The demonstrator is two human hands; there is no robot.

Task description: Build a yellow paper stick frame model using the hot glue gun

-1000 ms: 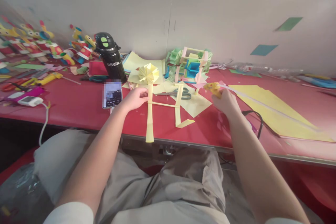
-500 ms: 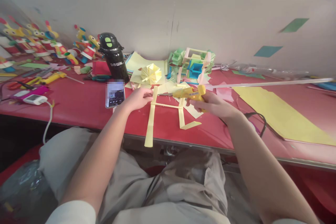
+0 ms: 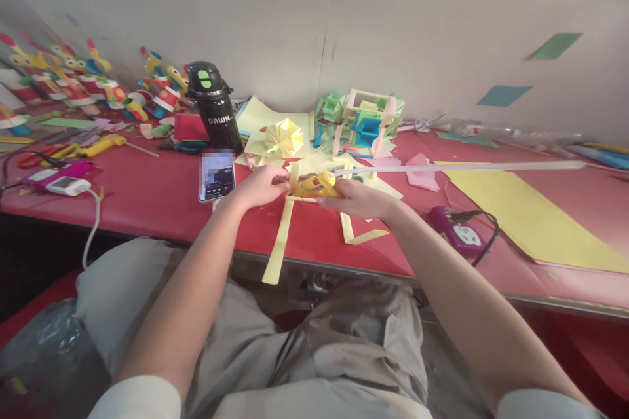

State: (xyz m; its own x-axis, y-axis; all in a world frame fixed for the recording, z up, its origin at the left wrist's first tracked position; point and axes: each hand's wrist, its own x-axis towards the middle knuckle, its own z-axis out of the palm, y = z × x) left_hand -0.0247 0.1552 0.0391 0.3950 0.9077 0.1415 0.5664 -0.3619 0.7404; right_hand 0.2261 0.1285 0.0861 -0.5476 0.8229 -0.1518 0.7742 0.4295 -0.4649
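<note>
My right hand (image 3: 361,198) is closed round a yellow glue gun (image 3: 317,184), whose nozzle points left. A long clear glue stick (image 3: 457,168) sticks out of the gun's back toward the right. My left hand (image 3: 265,184) pinches a pale yellow paper strip (image 3: 280,239) near the nozzle. That strip hangs slightly past the table's front edge. A thin rolled crosspiece joins it to a second, bent paper strip (image 3: 366,237) on the right; the gun and my right hand hide part of the joint.
A black bottle (image 3: 215,111) and a phone (image 3: 217,177) stand to the left. Behind my hands are a folded yellow paper ball (image 3: 285,137) and a paper frame (image 3: 368,118). To the right lie a purple power socket (image 3: 459,232) and yellow sheets (image 3: 531,216). Toy figures (image 3: 73,78) line the back left.
My right hand has brought the glue gun leftward to the left strip, near my left fingers. The strip's lower end has shifted slightly left. The purple socket has come into fuller view.
</note>
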